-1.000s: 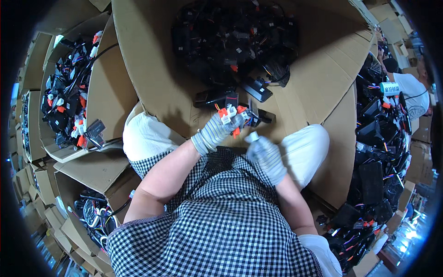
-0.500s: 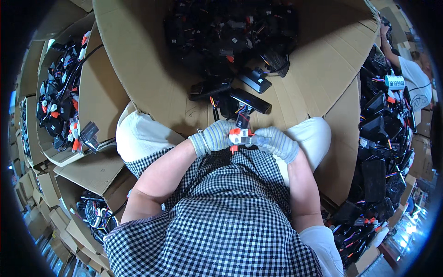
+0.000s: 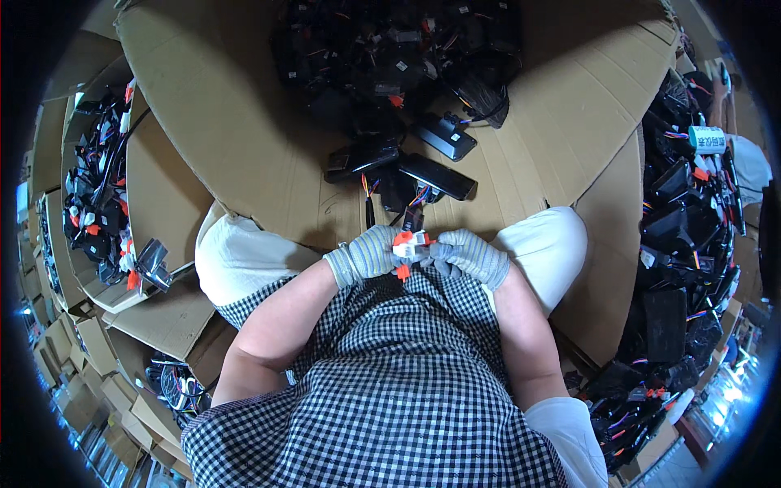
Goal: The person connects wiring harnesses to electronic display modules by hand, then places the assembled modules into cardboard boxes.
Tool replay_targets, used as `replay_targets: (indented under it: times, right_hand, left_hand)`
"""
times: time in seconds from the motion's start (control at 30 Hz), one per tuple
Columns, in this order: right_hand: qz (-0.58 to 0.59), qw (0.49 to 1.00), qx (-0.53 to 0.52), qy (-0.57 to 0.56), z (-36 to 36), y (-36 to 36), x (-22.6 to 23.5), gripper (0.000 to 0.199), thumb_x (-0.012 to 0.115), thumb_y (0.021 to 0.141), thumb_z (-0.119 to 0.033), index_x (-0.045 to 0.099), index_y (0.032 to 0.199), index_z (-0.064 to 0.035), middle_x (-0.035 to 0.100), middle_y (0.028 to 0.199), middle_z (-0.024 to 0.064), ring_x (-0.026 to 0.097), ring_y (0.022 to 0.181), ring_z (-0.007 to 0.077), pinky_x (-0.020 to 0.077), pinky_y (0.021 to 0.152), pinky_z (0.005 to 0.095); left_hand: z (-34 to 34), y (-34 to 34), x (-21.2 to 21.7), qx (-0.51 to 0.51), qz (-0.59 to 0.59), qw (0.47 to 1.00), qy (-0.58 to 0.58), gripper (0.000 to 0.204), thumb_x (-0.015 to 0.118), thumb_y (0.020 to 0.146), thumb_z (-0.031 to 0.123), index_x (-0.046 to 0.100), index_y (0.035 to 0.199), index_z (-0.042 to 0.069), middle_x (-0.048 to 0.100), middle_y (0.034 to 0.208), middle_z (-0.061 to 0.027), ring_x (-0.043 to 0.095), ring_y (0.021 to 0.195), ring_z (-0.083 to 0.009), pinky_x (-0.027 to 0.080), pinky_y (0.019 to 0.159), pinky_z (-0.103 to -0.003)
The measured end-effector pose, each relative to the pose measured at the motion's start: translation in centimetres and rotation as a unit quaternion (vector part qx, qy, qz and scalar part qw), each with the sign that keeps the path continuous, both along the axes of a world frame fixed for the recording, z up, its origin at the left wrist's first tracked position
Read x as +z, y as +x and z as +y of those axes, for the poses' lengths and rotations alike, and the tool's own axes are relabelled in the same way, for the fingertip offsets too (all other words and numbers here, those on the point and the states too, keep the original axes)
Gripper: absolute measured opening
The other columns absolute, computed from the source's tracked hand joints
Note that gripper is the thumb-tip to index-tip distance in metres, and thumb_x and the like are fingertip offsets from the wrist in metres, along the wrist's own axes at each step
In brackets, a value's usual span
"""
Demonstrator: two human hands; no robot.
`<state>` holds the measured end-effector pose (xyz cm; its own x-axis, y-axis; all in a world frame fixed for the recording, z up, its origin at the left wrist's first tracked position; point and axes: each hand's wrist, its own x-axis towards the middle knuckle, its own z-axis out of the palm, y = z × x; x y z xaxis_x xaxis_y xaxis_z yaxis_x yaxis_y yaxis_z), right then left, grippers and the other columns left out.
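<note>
Right hand has joined left hand, fingers clamped on connectors, near carton holding black units.

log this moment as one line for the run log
left hand: holding white-and-orange connectors | right hand: at same connectors, grip unclear | ahead: black modules on cardboard

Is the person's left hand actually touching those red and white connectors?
Touching: the head view shows the left hand gripping the red and white connectors, which are held up against the glove with no gap between.
</note>
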<state>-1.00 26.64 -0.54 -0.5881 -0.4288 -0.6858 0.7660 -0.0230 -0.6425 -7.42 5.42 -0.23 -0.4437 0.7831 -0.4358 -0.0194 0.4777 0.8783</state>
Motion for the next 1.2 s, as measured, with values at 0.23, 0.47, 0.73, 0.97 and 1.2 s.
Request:
replay_targets:
  times: [0.23, 0.47, 0.73, 0.97, 1.2]
  right_hand:
    - [0.003, 1.000, 0.029, -0.006, 0.3, -0.5, 0.4, 0.037, 0.061, 0.082, -0.041, 0.061, 0.081, -0.0033, 0.057, 0.056, 0.0017, 0.046, 0.042, 0.0047, 0.0337, 0.038, 0.0174]
    - [0.025, 0.990, 0.128, -0.058, 2.5, -2.3, 1.1, 0.024, 0.057, 0.085, -0.030, 0.062, 0.082, -0.0068, 0.056, 0.060, 0.0002, 0.047, 0.048, 0.0051, 0.0381, 0.045, 0.0185]
    - [0.008, 0.942, -0.301, 0.150, 9.0, -17.1, -10.8, 0.007, 0.054, 0.084, -0.012, 0.057, 0.085, -0.0059, 0.047, 0.058, -0.0022, 0.038, 0.043, 0.0051, 0.0307, 0.039, 0.0196]
    - [-0.061, 0.826, -0.558, -0.052, 9.3, -19.9, -17.9, 0.021, 0.065, 0.079, -0.023, 0.060, 0.100, -0.0189, 0.053, 0.069, -0.0042, 0.049, 0.055, 0.0066, 0.0429, 0.046, 0.0195]
    - [0.219, 0.861, -0.432, 0.158, 4.8, -14.2, -7.6, 0.030, 0.060, 0.084, -0.035, 0.059, 0.087, -0.0049, 0.055, 0.074, -0.0014, 0.051, 0.065, 0.0097, 0.0442, 0.059, 0.0263]
  left_hand:
    - [0.2, -0.5, 1.0, 0.008, -0.029, 1.000, 0.006, 0.025, 0.064, 0.079, 0.029, 0.063, 0.091, 0.008, 0.063, 0.073, -0.0122, 0.060, 0.064, -0.0268, 0.046, 0.062, -0.032]
    - [0.6, -0.1, 1.4, 0.025, -0.054, 0.996, 0.068, 0.035, 0.071, 0.074, 0.031, 0.060, 0.096, 0.006, 0.063, 0.077, -0.0072, 0.061, 0.069, -0.0172, 0.048, 0.067, -0.031]
    - [-0.1, -0.5, 0.9, 0.064, -0.038, 0.995, 0.070, 0.012, 0.063, 0.077, 0.023, 0.062, 0.078, 0.011, 0.058, 0.066, -0.0102, 0.057, 0.062, -0.0275, 0.044, 0.057, -0.032]
    - [-0.3, -1.3, 0.6, -0.043, 0.038, 0.997, 0.061, 0.018, 0.056, 0.083, 0.032, 0.061, 0.085, 0.014, 0.059, 0.068, -0.0084, 0.057, 0.062, -0.0282, 0.044, 0.055, -0.034]
    - [1.6, -2.4, 1.8, 0.137, 0.037, 0.985, 0.096, 0.012, 0.058, 0.082, 0.019, 0.059, 0.076, 0.009, 0.057, 0.064, -0.0036, 0.056, 0.055, -0.0204, 0.044, 0.051, -0.030]
